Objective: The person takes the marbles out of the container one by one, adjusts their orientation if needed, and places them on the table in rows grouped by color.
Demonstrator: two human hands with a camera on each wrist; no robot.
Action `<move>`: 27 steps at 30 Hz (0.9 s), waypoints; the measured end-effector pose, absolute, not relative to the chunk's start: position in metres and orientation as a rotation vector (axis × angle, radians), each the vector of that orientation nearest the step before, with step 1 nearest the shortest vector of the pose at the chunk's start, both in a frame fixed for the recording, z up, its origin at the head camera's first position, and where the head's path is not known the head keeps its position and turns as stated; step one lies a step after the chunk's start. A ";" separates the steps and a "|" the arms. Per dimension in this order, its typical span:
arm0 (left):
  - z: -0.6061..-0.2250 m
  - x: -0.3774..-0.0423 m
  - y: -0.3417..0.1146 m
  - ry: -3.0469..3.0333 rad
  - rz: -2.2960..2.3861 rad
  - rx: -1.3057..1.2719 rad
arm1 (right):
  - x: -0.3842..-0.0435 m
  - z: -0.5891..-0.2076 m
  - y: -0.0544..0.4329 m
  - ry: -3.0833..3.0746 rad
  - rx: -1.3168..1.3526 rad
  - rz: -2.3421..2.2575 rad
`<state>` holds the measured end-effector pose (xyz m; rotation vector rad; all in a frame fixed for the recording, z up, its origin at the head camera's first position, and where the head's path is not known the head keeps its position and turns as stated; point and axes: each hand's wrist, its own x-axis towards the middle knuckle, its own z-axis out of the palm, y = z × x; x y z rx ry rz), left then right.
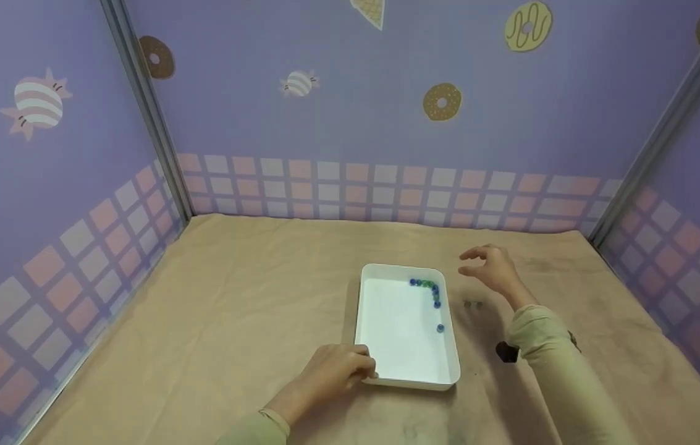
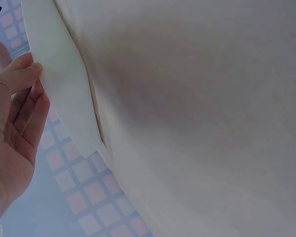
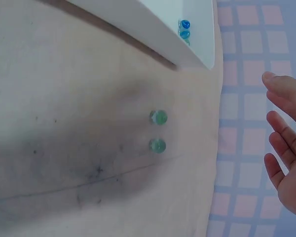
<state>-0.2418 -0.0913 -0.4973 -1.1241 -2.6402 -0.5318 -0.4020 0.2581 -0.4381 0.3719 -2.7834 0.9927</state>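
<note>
A white rectangular tray lies on the cloth, with several blue and green glass marbles lined along its far right corner. One blue marble sits apart by the right wall. My left hand grips the near left corner of the tray; in the left wrist view, thumb and fingers pinch its rim. To the right of the tray my right hand hovers with fingers parted and nothing between them. Below it, two clear greenish marbles rest on the cloth, side by side, outside the tray.
A beige cloth with some creases and dark smudges covers the table. A small black object shows beside the right forearm. Purple panels with metal corner posts enclose the back and sides.
</note>
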 end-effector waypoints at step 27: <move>-0.497 -0.241 -0.093 -2.611 -0.530 -1.133 | -0.410 -0.430 0.193 -3.134 0.349 0.551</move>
